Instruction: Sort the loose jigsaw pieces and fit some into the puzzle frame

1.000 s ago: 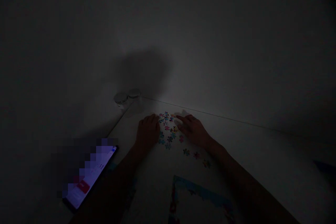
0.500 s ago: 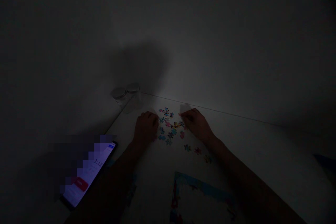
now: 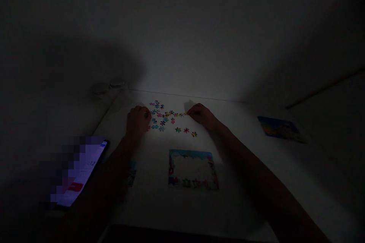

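Observation:
Small coloured jigsaw pieces (image 3: 161,117) lie loose in a scattered group on the white table (image 3: 159,212). My left hand (image 3: 138,120) rests curled at the group's left side, its fingertips among the pieces. My right hand (image 3: 201,114) reaches in from the right, with its fingertips on a thin line of pieces. In this dim light I cannot tell whether either hand holds a piece. Nearer me lies a rectangular jigsaw border (image 3: 193,169) of joined blue and multicoloured pieces, with a pale middle.
A lit phone (image 3: 81,172), partly pixelated, lies at the left table edge. Two lidded glass jars (image 3: 105,88) stand at the far left corner. A colourful picture card (image 3: 279,129) lies to the right. A dark object (image 3: 156,233) edges the bottom.
The view has pulled back, showing the whole border and the card at right. My hands now lie farther apart, and a line of pieces runs toward my right hand.

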Available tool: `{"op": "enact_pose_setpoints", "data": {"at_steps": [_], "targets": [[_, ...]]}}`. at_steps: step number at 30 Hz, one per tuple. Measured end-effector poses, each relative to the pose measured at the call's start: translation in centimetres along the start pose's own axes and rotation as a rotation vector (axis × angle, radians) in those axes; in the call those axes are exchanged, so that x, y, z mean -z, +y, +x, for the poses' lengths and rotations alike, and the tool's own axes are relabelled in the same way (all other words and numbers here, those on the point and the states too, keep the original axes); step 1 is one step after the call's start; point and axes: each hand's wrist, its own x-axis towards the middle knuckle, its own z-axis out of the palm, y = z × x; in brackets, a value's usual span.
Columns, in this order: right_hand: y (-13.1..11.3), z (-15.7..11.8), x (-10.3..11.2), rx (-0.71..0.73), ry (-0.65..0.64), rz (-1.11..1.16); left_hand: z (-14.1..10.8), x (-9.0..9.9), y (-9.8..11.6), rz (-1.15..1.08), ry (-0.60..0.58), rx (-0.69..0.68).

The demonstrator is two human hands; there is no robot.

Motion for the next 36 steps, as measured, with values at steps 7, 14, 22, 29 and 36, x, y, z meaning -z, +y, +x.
{"op": "enact_pose_setpoints", "data": {"at_steps": [7, 14, 22, 29, 36], "targets": [[0.4, -9.3, 2.6, 0.041, -0.029, -0.04, -0.4, 1.4, 0.8, -0.043, 0.077, -0.098], [1.3, -11.0, 2.3, 0.022, 0.054, 0.12, -0.7, 0.8, 2.5, -0.066, 0.131, -0.221], [0.7, -11.1, 1.4, 0.079, 0.107, -0.068, -0.6, -0.7, 2.4, -0.064, 0.044, -0.276], [0.3, -10.9, 0.3, 0.131, 0.088, -0.22, -0.4, -1.6, 1.2, -0.069, 0.049, -0.25], [-1.3, -7.9, -1.1, 0.159, -0.001, -0.239, -0.6, -2.5, 0.8, -0.099, -0.008, -0.33]]}}
